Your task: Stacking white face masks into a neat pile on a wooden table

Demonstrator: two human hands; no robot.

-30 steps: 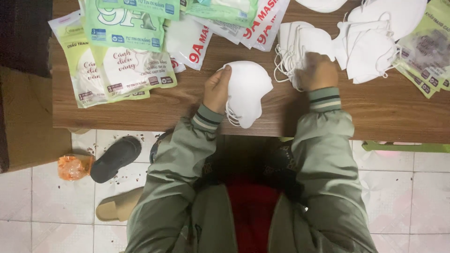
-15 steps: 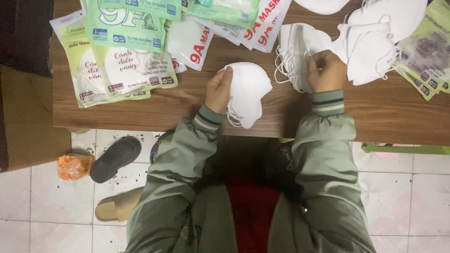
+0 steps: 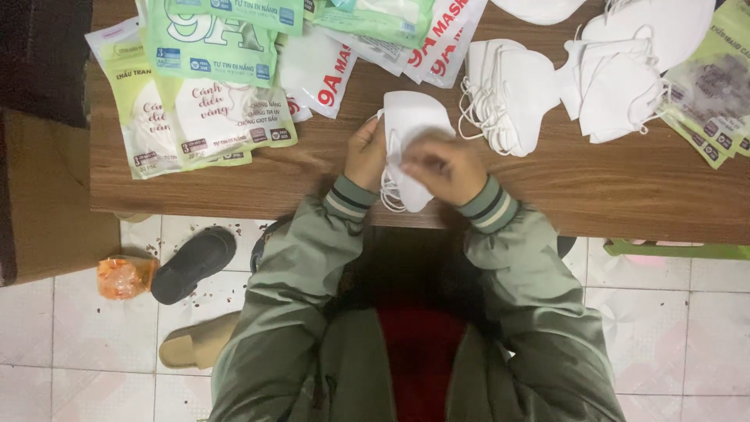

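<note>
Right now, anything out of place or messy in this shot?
On the wooden table, nothing is damaged; both hands hold a stack of white masks. The floor is untidy: an orange wrapper, a lone black slipper askew, a tan one apart, and scattered dark specks.

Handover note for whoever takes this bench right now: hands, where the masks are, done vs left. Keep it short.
Left hand: grips the left edge of a small stack of white masks at the table's near edge.
Right hand: laid on top of that stack, blurred.
Loose mask pile right of the hands, more masks far right.
Printed pouches lie at left.
Done: stack gathered in hand. Left: loose masks remain unbagged.
</note>
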